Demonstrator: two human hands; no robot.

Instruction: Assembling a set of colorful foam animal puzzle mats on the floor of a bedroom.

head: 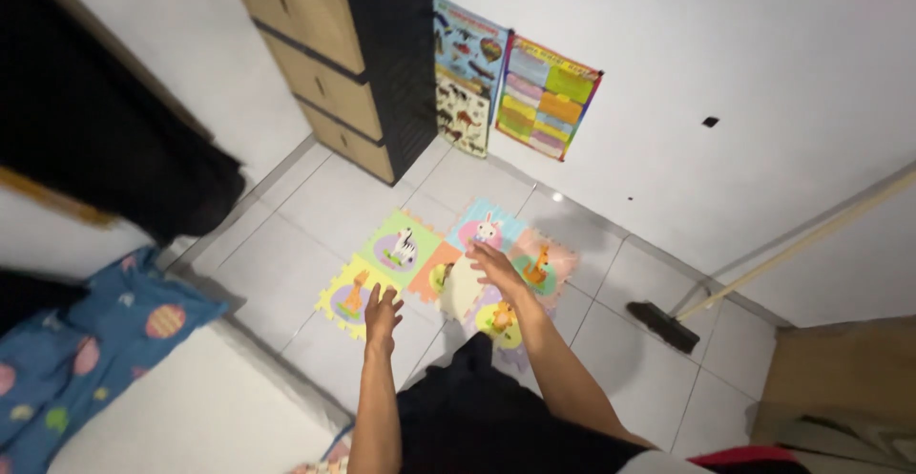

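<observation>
Several colourful foam puzzle mat tiles [405,245] with animal pictures lie joined on the white tiled floor [315,207]. My left hand [382,312] hovers with fingers spread over the yellow giraffe tile [351,294]. My right hand [496,269] reaches forward, fingers spread, over the middle of the mat near the pink tile with an orange animal [544,262] and below the blue rabbit tile [487,229]. Neither hand holds anything.
A black and tan drawer cabinet [348,54] stands against the wall. Two bright posters [515,87] hang low on the wall. A broom [668,326] with a long handle leans at the right. A blue patterned sheet [86,340] covers a mattress at the left.
</observation>
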